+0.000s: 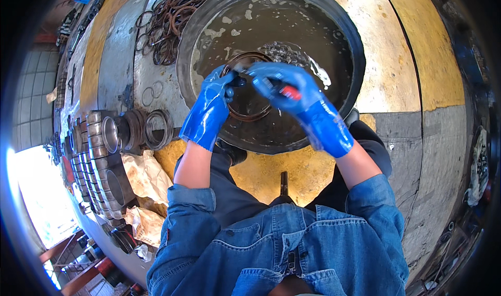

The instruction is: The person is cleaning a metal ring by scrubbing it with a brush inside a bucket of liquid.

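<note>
Both my hands wear blue rubber gloves and work over a wide round basin (356, 66) of murky water. My left hand (215, 95) is closed on the left side of a thin brown metal ring (249, 117), held above the water. My right hand (295, 90) is closed around a tool with a red handle (290, 92) and reaches across the ring's upper part near the left fingers. Motion smears the right hand, and the tool's working end cannot be made out. Patches of foam float on the water.
A heap of brown rings (175, 19) lies left of the basin's far side. Stacked metal cylinders (99, 139) and a coil of rings (158, 129) stand at the left, beside crumpled brown paper (146, 176). Yellow and grey floor plates (443, 134) extend at the right.
</note>
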`<action>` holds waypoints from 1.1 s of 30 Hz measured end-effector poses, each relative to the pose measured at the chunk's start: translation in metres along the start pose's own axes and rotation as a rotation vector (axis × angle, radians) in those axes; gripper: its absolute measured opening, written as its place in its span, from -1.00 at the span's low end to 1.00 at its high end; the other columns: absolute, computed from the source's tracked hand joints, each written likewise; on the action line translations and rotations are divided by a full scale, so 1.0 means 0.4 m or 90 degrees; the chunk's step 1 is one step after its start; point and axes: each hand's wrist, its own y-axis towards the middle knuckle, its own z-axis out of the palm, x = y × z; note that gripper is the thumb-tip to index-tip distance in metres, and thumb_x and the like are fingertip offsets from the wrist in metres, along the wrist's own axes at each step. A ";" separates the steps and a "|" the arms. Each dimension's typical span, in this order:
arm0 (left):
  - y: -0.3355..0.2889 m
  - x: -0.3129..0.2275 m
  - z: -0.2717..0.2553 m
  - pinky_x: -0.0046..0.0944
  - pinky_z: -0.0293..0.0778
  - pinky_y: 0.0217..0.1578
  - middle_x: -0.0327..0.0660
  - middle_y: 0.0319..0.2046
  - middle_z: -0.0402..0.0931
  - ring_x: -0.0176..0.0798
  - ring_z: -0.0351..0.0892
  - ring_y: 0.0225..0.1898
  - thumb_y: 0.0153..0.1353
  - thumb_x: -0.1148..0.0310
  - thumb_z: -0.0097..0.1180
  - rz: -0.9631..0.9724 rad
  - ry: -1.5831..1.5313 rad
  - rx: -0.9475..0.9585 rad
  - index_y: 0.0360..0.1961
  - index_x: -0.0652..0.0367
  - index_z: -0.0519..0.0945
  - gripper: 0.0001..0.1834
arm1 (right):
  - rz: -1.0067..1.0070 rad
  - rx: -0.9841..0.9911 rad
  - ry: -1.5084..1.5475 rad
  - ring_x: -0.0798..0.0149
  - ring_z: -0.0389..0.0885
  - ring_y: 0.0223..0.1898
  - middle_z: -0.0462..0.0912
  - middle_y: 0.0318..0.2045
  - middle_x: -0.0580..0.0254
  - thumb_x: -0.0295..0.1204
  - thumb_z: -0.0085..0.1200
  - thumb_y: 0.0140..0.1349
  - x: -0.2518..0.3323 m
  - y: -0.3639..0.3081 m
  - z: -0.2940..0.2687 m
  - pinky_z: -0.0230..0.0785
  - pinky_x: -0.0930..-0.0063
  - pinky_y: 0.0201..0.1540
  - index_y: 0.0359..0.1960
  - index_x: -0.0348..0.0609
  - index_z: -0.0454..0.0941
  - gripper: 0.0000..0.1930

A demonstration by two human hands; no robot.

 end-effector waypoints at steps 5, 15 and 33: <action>-0.003 0.007 0.047 -0.44 0.13 -0.68 -0.28 -0.53 0.57 -0.50 0.29 -0.69 0.39 0.33 0.23 -0.045 -0.022 -0.016 0.16 0.12 0.63 -0.66 | -0.059 -0.032 -0.175 -0.07 0.76 -0.09 0.77 -0.04 0.08 -0.45 0.30 0.22 -0.041 0.002 0.011 0.64 0.23 -0.02 0.02 0.03 0.74 -0.69; -0.047 -0.024 0.089 -0.49 0.10 -0.71 -0.25 -0.52 0.62 -0.53 0.32 -0.72 0.42 0.41 0.19 0.067 -0.052 -0.013 0.23 0.18 0.61 -0.62 | 0.666 -0.205 -0.021 0.26 0.78 -0.30 0.80 -0.36 0.13 -0.19 0.16 0.26 -0.130 -0.003 -0.070 0.55 0.35 -0.19 -0.24 -0.23 0.76 -0.67; -0.029 -0.053 0.032 -0.43 0.09 -0.71 -0.26 -0.56 0.60 -0.51 0.25 -0.77 0.45 0.37 0.15 0.045 -0.083 -0.029 0.28 0.17 0.58 -0.59 | 0.258 -0.102 0.013 0.31 0.75 -0.23 0.78 -0.26 0.11 -0.42 0.17 0.35 -0.049 0.017 -0.091 0.57 0.41 -0.06 0.04 -0.11 0.72 -0.74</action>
